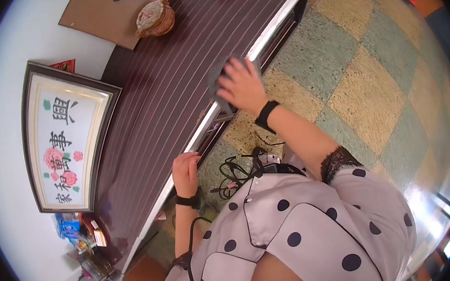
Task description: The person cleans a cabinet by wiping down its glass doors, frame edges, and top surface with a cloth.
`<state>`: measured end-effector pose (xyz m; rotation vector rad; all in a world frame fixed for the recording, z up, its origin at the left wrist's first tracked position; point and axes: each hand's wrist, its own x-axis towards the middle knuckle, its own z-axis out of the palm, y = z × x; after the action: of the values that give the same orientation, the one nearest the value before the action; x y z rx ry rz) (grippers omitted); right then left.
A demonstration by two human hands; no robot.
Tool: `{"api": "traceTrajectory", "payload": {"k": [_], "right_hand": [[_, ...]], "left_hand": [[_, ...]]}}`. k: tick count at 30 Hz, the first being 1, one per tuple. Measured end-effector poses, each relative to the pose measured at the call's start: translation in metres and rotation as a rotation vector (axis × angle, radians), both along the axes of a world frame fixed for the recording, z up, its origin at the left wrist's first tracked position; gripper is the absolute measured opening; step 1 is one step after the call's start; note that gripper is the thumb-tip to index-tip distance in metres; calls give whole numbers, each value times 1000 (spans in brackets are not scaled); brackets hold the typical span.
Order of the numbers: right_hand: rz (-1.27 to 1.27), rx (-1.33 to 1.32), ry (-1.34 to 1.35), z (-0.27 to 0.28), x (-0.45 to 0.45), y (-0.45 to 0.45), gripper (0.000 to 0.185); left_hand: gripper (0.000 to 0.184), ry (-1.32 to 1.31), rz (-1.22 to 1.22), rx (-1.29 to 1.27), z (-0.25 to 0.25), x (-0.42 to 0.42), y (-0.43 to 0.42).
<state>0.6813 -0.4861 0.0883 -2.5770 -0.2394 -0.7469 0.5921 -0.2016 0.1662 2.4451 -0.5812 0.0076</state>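
My right hand (241,86) presses a dark grey cloth (216,80) against the white front edge (208,121) of a dark brown, striped tabletop (175,72). Its fingers are spread over the cloth, which shows on both sides of them. A black band circles that wrist. Lower down along the same edge, my left hand (186,172) has its fingers curled together beside the rim. What lies inside those fingers, if anything, is hidden. This wrist also wears a black band.
A framed calligraphy picture (68,139) leans at the wall side. A wicker basket (157,18) stands near a brown board (96,14). Small packages (70,227) and a metal item (99,267) sit at the far end. Black cables (231,175) hang by my waist over the checkered floor (361,92).
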Motion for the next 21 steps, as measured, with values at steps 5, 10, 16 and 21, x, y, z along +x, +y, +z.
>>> {"api": "traceTrajectory", "payload": {"k": [5,10,16,21], "right_hand": [[-467,-165,98,-6,70,-96,36],[-642,-148,297,6,134,-161,60],[-37,-184,438,32,69,-34,65],[239,75,95,4,19,9,48]], "left_hand": [[16,16,-68,-40,5,12,-21],[15,36,-85,-35,9,12,-44],[17,42,-101,-32,3,17,-75],[24,-50,-188,117,10,30,-98]]}}
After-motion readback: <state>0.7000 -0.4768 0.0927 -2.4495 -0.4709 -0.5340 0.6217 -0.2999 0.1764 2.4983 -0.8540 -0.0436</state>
